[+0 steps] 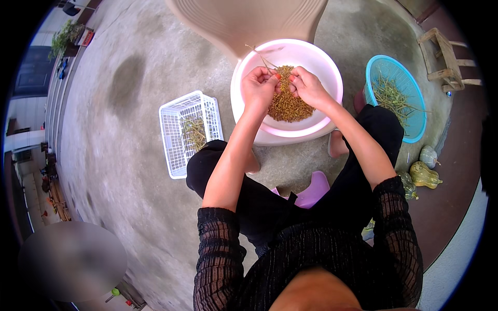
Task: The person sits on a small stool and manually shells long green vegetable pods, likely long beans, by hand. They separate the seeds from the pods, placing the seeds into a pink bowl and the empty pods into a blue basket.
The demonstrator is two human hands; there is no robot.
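A pale pink-white plastic basin point(317, 62) stands in front of me with a heap of small yellow-brown seeds or grains point(290, 107) in its bottom. Over the heap, my left hand point(261, 82) pinches a thin dry stalk point(260, 55) whose forked end sticks up past the basin's far side. Close beside it on the right is my right hand point(309, 86), its fingers curled together above the seeds. Whether anything small sits between those right fingertips is hidden.
A white lattice basket point(168, 144) with dry stalks is on the concrete floor at left; a blue basket point(418, 105) with more stalks is at right. Beyond the basin stands a beige plastic chair point(256, 23). Several squashes point(425, 175) and a wooden stool point(447, 66) lie along the right.
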